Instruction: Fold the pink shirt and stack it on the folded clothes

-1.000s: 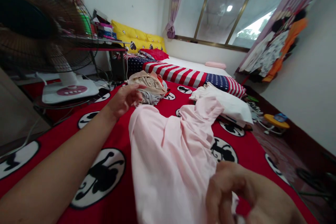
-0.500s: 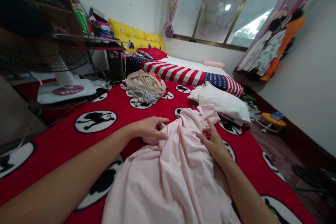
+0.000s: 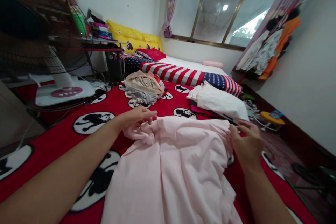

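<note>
A pale pink garment (image 3: 183, 161), its exact kind unclear, lies spread over the red blanket (image 3: 60, 157) and runs out of view at the bottom. Its far edge is stretched between my two hands. At the upper left corner, my left hand (image 3: 138, 116) is closed on the bunched cloth. My right hand (image 3: 245, 140) pinches the upper right corner, thumb and fingers pressed together on the fabric. Soft folds cross the middle of the garment. Some cloth near the left hand is gathered into a crumpled puff.
Beyond the garment sit a stack of folded clothes (image 3: 217, 99) with white on top and a crumpled pile of clothes (image 3: 144, 85). A fan (image 3: 64, 91) stands at the left. Clothes (image 3: 270, 49) hang by the right wall, above a yellow stool (image 3: 271, 118).
My right hand has moved right and my left hand slightly left and away. The garment's bunched far end is now pulled out wide between them.
</note>
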Tool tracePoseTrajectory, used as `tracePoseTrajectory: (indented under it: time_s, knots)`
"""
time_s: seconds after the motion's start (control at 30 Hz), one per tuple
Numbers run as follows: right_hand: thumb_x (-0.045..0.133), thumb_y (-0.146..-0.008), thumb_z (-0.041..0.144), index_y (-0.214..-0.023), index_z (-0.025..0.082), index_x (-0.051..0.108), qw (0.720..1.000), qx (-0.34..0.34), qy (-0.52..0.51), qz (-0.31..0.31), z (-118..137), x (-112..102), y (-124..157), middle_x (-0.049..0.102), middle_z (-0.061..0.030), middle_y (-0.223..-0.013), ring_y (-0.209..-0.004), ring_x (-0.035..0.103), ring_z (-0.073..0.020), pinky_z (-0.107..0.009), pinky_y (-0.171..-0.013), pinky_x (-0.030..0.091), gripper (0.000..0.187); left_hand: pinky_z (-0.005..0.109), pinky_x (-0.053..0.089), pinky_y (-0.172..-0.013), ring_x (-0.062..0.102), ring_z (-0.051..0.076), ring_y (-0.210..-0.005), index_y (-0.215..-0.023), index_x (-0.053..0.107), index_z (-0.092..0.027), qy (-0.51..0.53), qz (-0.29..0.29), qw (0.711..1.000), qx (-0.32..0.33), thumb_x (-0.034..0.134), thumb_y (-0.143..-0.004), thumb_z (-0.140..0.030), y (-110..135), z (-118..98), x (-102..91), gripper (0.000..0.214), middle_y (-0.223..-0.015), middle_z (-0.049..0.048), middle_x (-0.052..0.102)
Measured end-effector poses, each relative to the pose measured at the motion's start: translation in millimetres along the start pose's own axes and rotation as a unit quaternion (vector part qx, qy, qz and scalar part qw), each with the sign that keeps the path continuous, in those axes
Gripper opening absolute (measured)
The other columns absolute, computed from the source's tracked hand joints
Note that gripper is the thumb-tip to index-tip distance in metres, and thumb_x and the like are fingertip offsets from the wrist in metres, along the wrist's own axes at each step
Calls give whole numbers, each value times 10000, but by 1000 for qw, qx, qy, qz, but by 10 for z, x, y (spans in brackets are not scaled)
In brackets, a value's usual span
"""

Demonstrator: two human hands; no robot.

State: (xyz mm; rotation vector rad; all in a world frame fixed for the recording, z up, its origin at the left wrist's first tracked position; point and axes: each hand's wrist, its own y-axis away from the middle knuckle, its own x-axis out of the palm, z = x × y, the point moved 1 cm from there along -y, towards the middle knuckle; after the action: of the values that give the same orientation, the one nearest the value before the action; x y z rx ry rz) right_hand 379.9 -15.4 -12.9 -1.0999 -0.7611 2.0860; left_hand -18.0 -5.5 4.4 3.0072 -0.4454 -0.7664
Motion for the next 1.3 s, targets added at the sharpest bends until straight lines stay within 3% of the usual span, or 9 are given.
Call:
tracePoseTrajectory:
  time_s: [0.17,0.37,0.43,0.5,0.57,0.63,0.73,0.97,1.3]
  knots:
    - [616,-753,370,-1428,151,405,976,9,-41,213,132,224,145,690,-132,-1085,-796,660,-228,-347,-720,492,740,241,487,-718,634,199,-858,-1128,631,-139,-49,112,992,3,731,-635,-368,-1,-15,96,553,-968,47,693]
    - [719,-675,394,-1053,208,709,879,34,-83,468,158,57,180,688,-8,-685,-616,631,-198,-265,-550,453,422,211,469,-632,625,196,-781,-982,712,-159,-136,327,935,36,711,-634,-291,171,-150,98,372,-863,-4,709]
    - [694,-716,435,-970,184,721,870,73,-172,456,231,-3,165,685,-16,-680,-611,638,-200,-266,-533,472,358,218,477,-635,624,188,-750,-852,709,-148,-142,259,954,48,647,-666,-253,133,-160,94,222,-789,-11,696]
    - [681,-747,459,-1134,210,657,882,114,-277,364,302,-3,126,723,-53,-887,-726,681,-222,-288,-587,523,461,256,505,-679,632,197,-764,-855,689,-144,-129,9,987,92,594,-710,-237,28,-160,29,196,-787,4,682]
    - [688,-758,450,-1399,317,418,891,111,-362,250,348,47,85,594,-93,-1316,-1055,654,-258,-344,-765,554,708,330,529,-785,636,230,-909,-1029,649,-142,-98,-297,939,145,569,-765,-229,-72,-122,-75,289,-980,64,675]
    - [683,-773,438,-1499,418,114,895,78,-392,197,363,119,74,224,-64,-1595,-1375,402,-257,-411,-975,474,922,404,491,-947,554,261,-1151,-1266,519,-140,-78,-462,865,181,573,-799,-212,-144,-23,-159,475,-1307,154,530]
    - [616,-826,468,-1508,410,87,917,59,-333,209,356,216,143,84,-33,-1627,-1470,180,-247,-470,-1099,338,865,455,328,-1131,326,299,-1387,-1389,406,-156,-119,-454,866,174,597,-800,-206,-210,207,-220,621,-1528,177,247]
    - [542,-834,495,-1308,152,541,929,-44,-74,361,357,465,530,468,-174,-1445,-1395,346,-329,-525,-1137,271,585,436,371,-1102,460,274,-1291,-1266,592,-170,-265,-274,916,127,470,-855,-218,-265,582,-30,432,-1357,134,510]
    - [558,-846,411,-1092,184,628,939,-132,-51,315,358,505,566,612,-146,-1234,-1209,523,-294,-459,-1035,395,341,377,375,-1078,475,263,-1270,-1272,605,-249,-358,-219,906,59,496,-867,-266,-278,644,125,419,-1360,91,506]
